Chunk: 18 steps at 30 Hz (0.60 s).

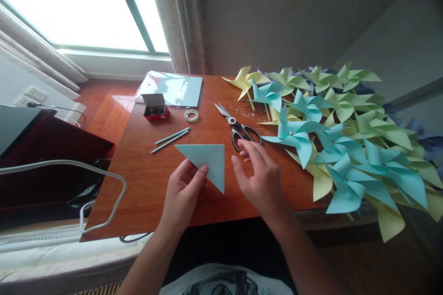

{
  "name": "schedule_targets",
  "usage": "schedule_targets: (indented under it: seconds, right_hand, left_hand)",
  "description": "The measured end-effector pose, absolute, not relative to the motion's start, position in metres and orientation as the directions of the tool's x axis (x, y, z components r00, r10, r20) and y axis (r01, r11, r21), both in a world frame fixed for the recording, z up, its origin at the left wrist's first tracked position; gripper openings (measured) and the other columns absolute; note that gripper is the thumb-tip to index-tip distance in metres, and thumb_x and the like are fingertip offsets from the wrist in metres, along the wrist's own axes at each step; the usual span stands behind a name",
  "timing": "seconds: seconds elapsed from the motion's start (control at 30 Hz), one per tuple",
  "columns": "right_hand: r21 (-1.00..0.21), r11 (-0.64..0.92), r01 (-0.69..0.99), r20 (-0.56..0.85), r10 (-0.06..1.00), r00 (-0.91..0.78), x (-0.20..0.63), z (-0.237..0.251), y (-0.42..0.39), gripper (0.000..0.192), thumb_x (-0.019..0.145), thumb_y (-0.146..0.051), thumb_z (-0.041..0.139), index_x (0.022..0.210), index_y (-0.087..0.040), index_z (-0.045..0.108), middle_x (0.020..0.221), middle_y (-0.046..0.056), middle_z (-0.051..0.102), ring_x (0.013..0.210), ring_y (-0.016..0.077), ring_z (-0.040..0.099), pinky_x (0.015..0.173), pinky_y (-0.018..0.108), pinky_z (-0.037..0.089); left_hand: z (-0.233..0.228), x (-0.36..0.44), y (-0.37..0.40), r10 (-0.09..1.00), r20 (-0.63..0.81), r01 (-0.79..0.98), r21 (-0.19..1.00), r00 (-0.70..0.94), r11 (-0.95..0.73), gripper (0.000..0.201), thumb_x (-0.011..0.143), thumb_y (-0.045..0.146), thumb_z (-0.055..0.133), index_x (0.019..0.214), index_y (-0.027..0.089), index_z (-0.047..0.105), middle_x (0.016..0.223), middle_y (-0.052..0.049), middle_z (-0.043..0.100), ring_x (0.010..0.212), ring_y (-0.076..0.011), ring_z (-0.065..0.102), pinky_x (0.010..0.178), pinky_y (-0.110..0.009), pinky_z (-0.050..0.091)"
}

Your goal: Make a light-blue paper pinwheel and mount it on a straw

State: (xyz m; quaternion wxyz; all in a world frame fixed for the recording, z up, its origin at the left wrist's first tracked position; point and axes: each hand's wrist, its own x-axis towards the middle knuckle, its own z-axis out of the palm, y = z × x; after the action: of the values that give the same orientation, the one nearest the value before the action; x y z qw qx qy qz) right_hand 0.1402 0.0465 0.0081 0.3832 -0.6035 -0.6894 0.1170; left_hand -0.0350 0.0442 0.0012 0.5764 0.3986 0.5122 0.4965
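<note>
A light blue paper triangle (212,159) is pinched by its lower left edge in the left hand (187,182), thumb on top, and is held over the near middle of a brown tabletop (138,189). Just right of the triangle, the right hand (256,170) is held with thumb and fingers spread and partly bent, and nothing can be seen gripped in it. The step in hand is judged to be the folding of a paper square corner to corner; for the next move, a steady hold on the left and a light touch on the thin edges by the right fingers would be called for. Beyond the triangle, two thin blue sticks (170,141), a tape ring (191,120) and a small red box (160,115) are seen to its left, and black-handled scissors (232,121) to its right. Farther right of the triangle, finished pinwheels (290,133) are heaped in blue, yellow, green and purple. The left fingertips are mostly hidden beneath the triangle, and its layers cannot be counted. Whether the scissors are touched by the right fingers cannot be told. The box's dark contents are unclear, and many pinwheels are overlapped or lost in shade.
</note>
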Motion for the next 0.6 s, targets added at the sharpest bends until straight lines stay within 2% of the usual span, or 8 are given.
schedule_targets:
  seconds: [0.07, 0.13, 0.27, 0.37, 0.47, 0.6]
  right_hand:
    - [-0.663, 0.297, 0.687, 0.359, 0.932, -0.055, 0.136, 0.004, 0.027, 0.045, 0.096, -0.028, 0.061, 0.139, -0.017, 0.054, 0.136, 0.016, 0.065, 0.119, 0.0275, 0.066, 0.104, 0.041, 0.054]
    - [-0.704, 0.278, 0.653, 0.318, 0.946, -0.06, 0.135, -0.001, 0.015, 0.049, 0.094, -0.027, 0.064, 0.141, -0.017, 0.053, 0.136, 0.016, 0.065, 0.12, 0.0277, 0.066, 0.105, 0.042, 0.055]
    - [-0.747, 0.226, 0.626, 0.263, 0.964, -0.034, 0.14, -0.008, 0.007, 0.049, 0.091, -0.029, 0.067, 0.138, -0.017, 0.057, 0.13, 0.017, 0.068, 0.115, 0.0297, 0.068, 0.102, 0.045, 0.057]
    - [-0.801, 0.189, 0.569, 0.216, 0.976, -0.02, 0.146, -0.006, 0.007, 0.047, 0.089, -0.029, 0.07, 0.134, -0.018, 0.06, 0.124, 0.016, 0.071, 0.106, 0.0279, 0.071, 0.096, 0.043, 0.06]
    - [-0.876, 0.111, 0.47, 0.118, 0.993, -0.013, 0.151, -0.001, 0.007, 0.043, 0.088, -0.031, 0.073, 0.128, -0.02, 0.065, 0.115, 0.012, 0.074, 0.098, 0.0251, 0.073, 0.088, 0.039, 0.062]
    - [-0.96, -0.005, 0.28, -0.015, 0.999, -0.032, 0.157, 0.001, 0.005, 0.043, 0.085, -0.035, 0.078, 0.125, -0.022, 0.068, 0.115, 0.009, 0.074, 0.099, 0.024, 0.072, 0.088, 0.037, 0.062]
  left_hand:
    - [0.005, -0.027, 0.043, 0.983, -0.182, -0.137, 0.974, 0.013, 0.182, 0.015, 0.083, 0.034, 0.077, 0.086, 0.019, 0.072, 0.074, 0.0, 0.067, 0.066, -0.0151, 0.057, 0.061, -0.023, 0.049]
    - [0.007, -0.02, 0.041, 0.986, -0.154, -0.114, 0.98, 0.068, 0.161, 0.014, 0.084, 0.033, 0.075, 0.086, 0.019, 0.072, 0.073, 0.0, 0.066, 0.066, -0.0159, 0.058, 0.062, -0.024, 0.049]
    - [0.006, -0.013, 0.035, 0.974, -0.134, -0.08, 0.985, 0.183, 0.15, 0.018, 0.089, 0.032, 0.07, 0.103, 0.021, 0.074, 0.083, -0.003, 0.071, 0.07, -0.0184, 0.062, 0.066, -0.027, 0.052]
    - [0.001, -0.014, 0.032, 0.956, -0.134, -0.097, 0.982, 0.262, 0.164, 0.024, 0.089, 0.031, 0.071, 0.112, 0.023, 0.072, 0.097, -0.005, 0.074, 0.08, -0.0216, 0.067, 0.073, -0.03, 0.055]
    - [-0.003, -0.017, 0.032, 0.933, -0.141, -0.129, 0.973, 0.332, 0.193, 0.027, 0.087, 0.029, 0.073, 0.114, 0.024, 0.07, 0.106, -0.008, 0.075, 0.089, -0.0246, 0.071, 0.08, -0.033, 0.057]
    - [-0.007, -0.02, 0.034, 0.93, -0.163, -0.147, 0.964, 0.328, 0.221, 0.028, 0.082, 0.028, 0.079, 0.108, 0.024, 0.07, 0.105, -0.008, 0.076, 0.091, -0.0263, 0.073, 0.084, -0.036, 0.058]
